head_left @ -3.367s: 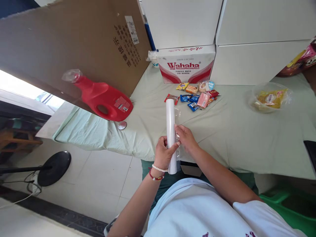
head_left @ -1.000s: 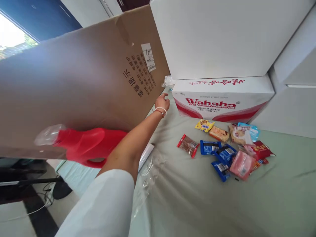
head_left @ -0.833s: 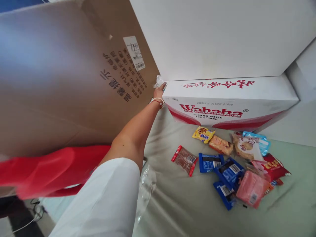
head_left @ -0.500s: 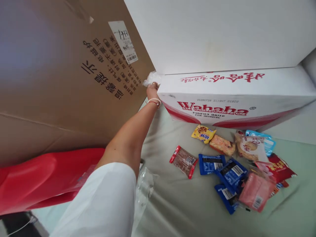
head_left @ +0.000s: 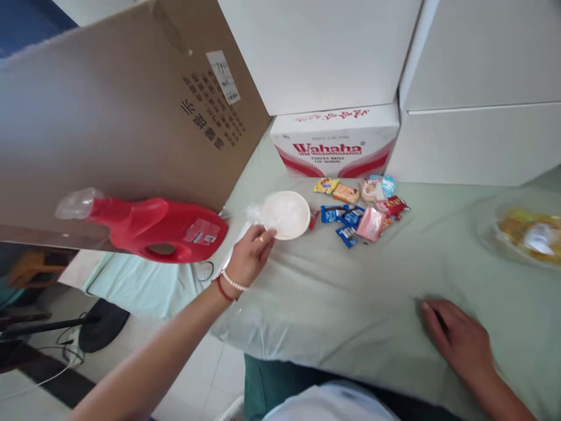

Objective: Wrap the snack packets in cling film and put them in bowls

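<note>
My left hand [head_left: 253, 252] pinches the near rim of a shallow white round bowl [head_left: 287, 213] between thumb and fingers, tilted with its face toward me. Clear crinkled plastic [head_left: 253, 213] shows at the bowl's left edge. Right behind the bowl, a red-ended snack packet [head_left: 314, 219] is partly hidden. My right hand [head_left: 460, 336] rests on the green cloth [head_left: 350, 292], fingers loosely curled and thumb against them, with nothing visible in it. Several wrapped snacks lie to the right of the bowl, among them blue packets [head_left: 334, 213] and a pink packet [head_left: 370, 223].
A Wahaha water carton [head_left: 335, 143] stands against white cabinets [head_left: 477, 64]. At left, a large brown cardboard box [head_left: 131, 128] rises behind a red detergent bottle [head_left: 175, 225]. A clear round container [head_left: 532, 234] with yellow contents sits at far right.
My left hand has come back from beside the carton toward me, now with the white bowl. The view has pulled back, and my right hand and the round container have come into sight.
</note>
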`<state>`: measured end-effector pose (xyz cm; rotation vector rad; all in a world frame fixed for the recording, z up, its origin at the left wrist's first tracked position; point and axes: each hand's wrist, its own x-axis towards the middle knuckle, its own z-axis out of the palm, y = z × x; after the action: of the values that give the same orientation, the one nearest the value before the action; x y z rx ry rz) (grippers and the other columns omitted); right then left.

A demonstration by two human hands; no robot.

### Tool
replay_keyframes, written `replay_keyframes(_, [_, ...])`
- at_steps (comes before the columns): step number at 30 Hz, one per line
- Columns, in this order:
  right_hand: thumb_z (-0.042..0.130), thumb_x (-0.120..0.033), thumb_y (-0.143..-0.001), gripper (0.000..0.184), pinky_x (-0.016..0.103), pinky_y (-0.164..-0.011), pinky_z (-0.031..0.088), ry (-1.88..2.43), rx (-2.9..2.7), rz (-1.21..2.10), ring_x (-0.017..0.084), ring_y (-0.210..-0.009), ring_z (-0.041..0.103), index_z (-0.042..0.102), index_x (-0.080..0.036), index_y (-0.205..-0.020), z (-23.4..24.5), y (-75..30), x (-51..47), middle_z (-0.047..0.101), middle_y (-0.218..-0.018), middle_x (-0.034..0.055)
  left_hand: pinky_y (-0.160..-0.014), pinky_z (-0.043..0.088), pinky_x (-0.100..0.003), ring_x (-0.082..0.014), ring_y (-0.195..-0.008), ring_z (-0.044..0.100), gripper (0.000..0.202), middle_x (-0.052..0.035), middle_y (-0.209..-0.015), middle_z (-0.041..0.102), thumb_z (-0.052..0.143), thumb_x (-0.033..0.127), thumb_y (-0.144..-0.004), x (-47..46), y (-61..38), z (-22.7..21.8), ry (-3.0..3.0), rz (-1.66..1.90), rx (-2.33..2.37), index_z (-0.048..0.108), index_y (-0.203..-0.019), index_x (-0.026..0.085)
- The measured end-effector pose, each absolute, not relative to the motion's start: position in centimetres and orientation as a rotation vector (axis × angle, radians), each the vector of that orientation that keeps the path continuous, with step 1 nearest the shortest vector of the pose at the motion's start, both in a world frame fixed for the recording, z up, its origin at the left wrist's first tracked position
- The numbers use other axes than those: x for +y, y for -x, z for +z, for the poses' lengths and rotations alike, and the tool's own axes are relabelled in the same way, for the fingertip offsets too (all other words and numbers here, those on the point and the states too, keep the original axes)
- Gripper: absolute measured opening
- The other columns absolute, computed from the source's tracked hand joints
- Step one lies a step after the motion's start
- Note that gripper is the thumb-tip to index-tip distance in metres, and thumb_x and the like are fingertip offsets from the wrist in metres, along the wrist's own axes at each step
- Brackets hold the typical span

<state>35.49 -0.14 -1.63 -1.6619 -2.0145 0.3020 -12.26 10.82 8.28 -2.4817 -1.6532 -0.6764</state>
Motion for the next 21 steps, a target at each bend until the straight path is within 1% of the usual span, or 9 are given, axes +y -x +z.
replay_keyframes(2, [0.056, -0.035, -0.102, 0.024, 0.028, -0.059, 0.051, 1.528, -1.93, 0.222, 0.017, -0.064, 0.066, 0.069, -0.021, -0.088, 0.2, -34.3, 0.6, 0.07, -0.076, 0.0016, -0.074, 0.052, -0.025, -0.0149, -0.084, 0.062, 0.022, -0.0045, -0.099, 0.063, 0.053, 0.021, -0.102, 5.7, 9.0, 7.6, 2.599, -0.687, -1.56, 0.067, -0.119, 0.023])
replay_keyframes(4, [0.061, -0.027, -0.1, 0.01, 0.029, -0.065, 0.052, 1.428, -1.788, 0.123, 0.016, -0.068, 0.063, 0.068, -0.02, -0.098, 2.6, -32.7, 0.9, 0.067, -0.082, 0.0024, -0.075, 0.053, -0.024, -0.0149, -0.085, 0.062, 0.023, -0.0049, -0.101, 0.064, 0.052, 0.02, -0.103, 1.7, 5.8, 6.7, 2.666, -0.72, -1.517, 0.065, -0.121, 0.023])
replay_keyframes(5, [0.066, -0.026, -0.097, 0.011, 0.031, -0.071, 0.054, 1.352, -1.768, 0.084, 0.017, -0.074, 0.063, 0.068, -0.02, -0.107, 3.9, -31.8, 1.0, 0.067, -0.09, 0.0043, -0.076, 0.054, -0.025, -0.0151, -0.086, 0.062, 0.023, -0.0051, -0.101, 0.064, 0.052, 0.019, -0.103, 0.1, 4.4, 6.2, 2.691, -0.744, -1.501, 0.064, -0.122, 0.022])
replay_keyframes(7, [0.072, -0.026, -0.094, 0.03, 0.036, -0.085, 0.056, 1.148, -1.902, 0.103, 0.022, -0.094, 0.065, 0.064, -0.021, -0.123, 6.5, -29.5, 1.0, 0.067, -0.106, 0.0086, -0.077, 0.055, -0.025, -0.0159, -0.086, 0.062, 0.025, -0.0056, -0.1, 0.065, 0.05, 0.016, -0.103, -2.3, 2.2, 5.4, 2.733, -0.785, -1.476, 0.064, -0.122, 0.022])
replay_keyframes(9, [0.071, -0.023, -0.094, 0.038, 0.04, -0.097, 0.055, 0.933, -2.248, 0.237, 0.025, -0.115, 0.061, 0.062, -0.023, -0.131, 8.7, -27.0, 1.3, 0.066, -0.123, 0.0111, -0.077, 0.056, -0.026, -0.0168, -0.087, 0.063, 0.028, -0.0061, -0.099, 0.066, 0.048, 0.014, -0.102, -3.8, 0.9, 4.7, 2.791, -0.809, -1.458, 0.065, -0.124, 0.022])
replay_keyframes(13, [0.075, -0.022, -0.091, 0.056, 0.043, -0.104, 0.052, 1.026, -2.862, 0.394, 0.033, -0.141, 0.044, 0.057, -0.019, -0.143, 11.0, -22.3, 2.2, 0.048, -0.153, 0.0199, -0.08, 0.058, -0.028, -0.0175, -0.091, 0.066, 0.036, -0.009, -0.107, 0.068, 0.047, 0.013, -0.102, -5.3, 0.8, 4.1, 2.897, -0.826, -1.523, 0.063, -0.133, 0.022])
replay_keyframes(16, [0.069, -0.021, -0.093, 0.053, 0.042, -0.094, 0.056, 1.223, -2.992, 0.262, 0.036, -0.134, 0.048, 0.056, -0.016, -0.144, 11.8, -19.8, 2.2, 0.049, -0.15, 0.0232, -0.083, 0.059, -0.03, -0.0186, -0.093, 0.068, 0.044, -0.0097, -0.11, 0.069, 0.045, 0.013, -0.102, -5.8, 1.6, 3.7, 2.877, -0.819, -1.636, 0.058, -0.142, 0.024])
replay_keyframes(19, [0.053, -0.012, -0.097, 0.033, 0.041, -0.088, 0.054, 1.243, -3.104, 0.13, 0.036, -0.122, 0.056, 0.066, -0.01, -0.128, 12.1, -18.0, 1.4, 0.062, -0.131, 0.0233, -0.08, 0.058, -0.032, -0.0193, -0.089, 0.067, 0.046, -0.0083, -0.104, 0.069, 0.046, 0.014, -0.101, -6.2, 2.0, 3.2, 2.825, -0.826, -1.688, 0.058, -0.144, 0.025])
replay_keyframes(21, [0.049, -0.008, -0.097, 0.03, 0.042, -0.088, 0.052, 1.272, -3.238, 0.174, 0.035, -0.116, 0.06, 0.071, -0.008, -0.117, 11.8, -16.9, 0.9, 0.069, -0.119, 0.0229, -0.079, 0.057, -0.032, -0.0198, -0.088, 0.066, 0.047, -0.0079, -0.102, 0.069, 0.045, 0.013, -0.101, -6.4, 1.8, 2.8, 2.834, -0.84, -1.669, 0.058, -0.144, 0.025])
